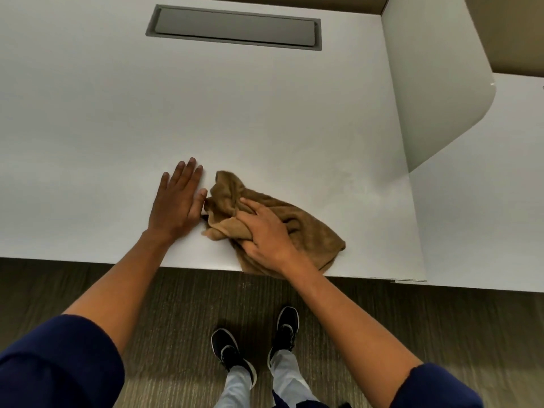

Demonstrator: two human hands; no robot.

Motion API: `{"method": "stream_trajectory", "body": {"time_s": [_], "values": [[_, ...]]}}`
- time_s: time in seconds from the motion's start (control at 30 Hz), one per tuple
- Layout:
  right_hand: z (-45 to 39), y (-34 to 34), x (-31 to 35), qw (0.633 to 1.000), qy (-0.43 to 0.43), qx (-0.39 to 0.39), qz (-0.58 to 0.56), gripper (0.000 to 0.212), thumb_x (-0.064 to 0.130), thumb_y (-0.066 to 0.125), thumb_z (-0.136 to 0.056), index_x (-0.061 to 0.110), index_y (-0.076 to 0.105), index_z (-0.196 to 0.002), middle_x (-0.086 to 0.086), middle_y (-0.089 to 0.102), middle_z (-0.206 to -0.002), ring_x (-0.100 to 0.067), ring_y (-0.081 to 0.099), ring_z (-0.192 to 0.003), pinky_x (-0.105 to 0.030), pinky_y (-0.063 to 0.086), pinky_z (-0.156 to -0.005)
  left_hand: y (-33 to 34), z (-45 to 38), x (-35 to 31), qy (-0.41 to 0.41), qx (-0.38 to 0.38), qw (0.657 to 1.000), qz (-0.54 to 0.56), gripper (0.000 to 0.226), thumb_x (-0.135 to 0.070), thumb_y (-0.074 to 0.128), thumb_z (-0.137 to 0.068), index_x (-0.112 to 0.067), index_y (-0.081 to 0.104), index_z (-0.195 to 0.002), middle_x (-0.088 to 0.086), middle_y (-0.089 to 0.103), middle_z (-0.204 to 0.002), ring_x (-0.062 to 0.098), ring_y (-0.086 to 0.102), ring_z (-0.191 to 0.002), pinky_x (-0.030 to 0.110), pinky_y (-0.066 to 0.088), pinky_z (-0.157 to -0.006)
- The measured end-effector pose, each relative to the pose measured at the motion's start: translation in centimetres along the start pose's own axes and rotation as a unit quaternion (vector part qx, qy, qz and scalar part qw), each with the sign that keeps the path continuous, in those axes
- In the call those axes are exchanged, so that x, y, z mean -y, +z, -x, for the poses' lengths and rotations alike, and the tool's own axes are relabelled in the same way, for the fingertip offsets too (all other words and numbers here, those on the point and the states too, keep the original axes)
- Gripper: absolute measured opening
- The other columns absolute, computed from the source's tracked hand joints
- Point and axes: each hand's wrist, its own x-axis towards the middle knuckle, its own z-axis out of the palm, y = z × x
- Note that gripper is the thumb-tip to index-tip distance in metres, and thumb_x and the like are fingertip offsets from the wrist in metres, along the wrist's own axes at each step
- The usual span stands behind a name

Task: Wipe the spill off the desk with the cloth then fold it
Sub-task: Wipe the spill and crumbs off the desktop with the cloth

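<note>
A crumpled brown cloth (312, 228) lies on the white desk (117, 128) close to its front edge. My right hand (265, 234) rests on the cloth's left part, fingers curled into its folds, gripping it. My left hand (179, 201) lies flat on the bare desk just left of the cloth, fingers together, its thumb nearly touching the fabric. A faint smeared patch (350, 184) shows on the desk to the right of the cloth. No clear puddle is visible.
A grey cable hatch (232, 26) is set into the desk at the back. A white curved divider panel (435, 83) rises on the right, with another desk surface (485, 216) beyond it. Below the front edge lies carpet (147, 319), where my shoes (256, 340) stand.
</note>
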Motion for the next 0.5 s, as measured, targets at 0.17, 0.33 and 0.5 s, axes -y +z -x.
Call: {"method": "stream_trajectory", "body": {"time_s": [0.17, 0.33, 0.5], "values": [[2.3, 0.6, 0.2, 0.998, -0.049, 0.020, 0.022, 0.021, 0.043, 0.050, -0.084, 0.028, 0.057, -0.096, 0.004, 0.063, -0.109, -0.019, 0.046, -0.120, -0.044, 0.035, -0.098, 0.1, 0.5, -1.1, -0.021, -0.001, 1.000, -0.003, 0.070, -0.051, 0.011, -0.097, -0.017, 0.016, -0.158, 0.002, 0.006, -0.167, 0.020, 0.002, -0.154, 0.047, 0.003, -0.124], [4.4, -0.2, -1.2, 0.994, -0.085, 0.043, 0.051, 0.017, 0.040, 0.057, -0.085, 0.028, 0.057, -0.098, 0.006, 0.064, -0.107, -0.018, 0.045, -0.113, -0.042, 0.037, -0.093, 0.4, 0.9, -2.2, -0.033, 0.007, 0.999, 0.014, 0.069, -0.051, 0.014, -0.098, -0.019, 0.015, -0.158, 0.000, 0.003, -0.167, 0.017, -0.001, -0.154, 0.047, 0.001, -0.124], [6.7, -2.3, -3.8, 0.987, -0.122, 0.029, 0.100, 0.022, 0.038, 0.063, -0.082, 0.022, 0.059, -0.097, 0.004, 0.068, -0.102, -0.024, 0.050, -0.110, -0.044, 0.041, -0.085, 0.3, 0.7, -2.6, -0.052, 0.006, 0.999, 0.015, 0.068, -0.050, 0.018, -0.099, -0.018, 0.014, -0.159, 0.001, 0.003, -0.167, 0.018, -0.001, -0.154, 0.046, 0.001, -0.124]]}}
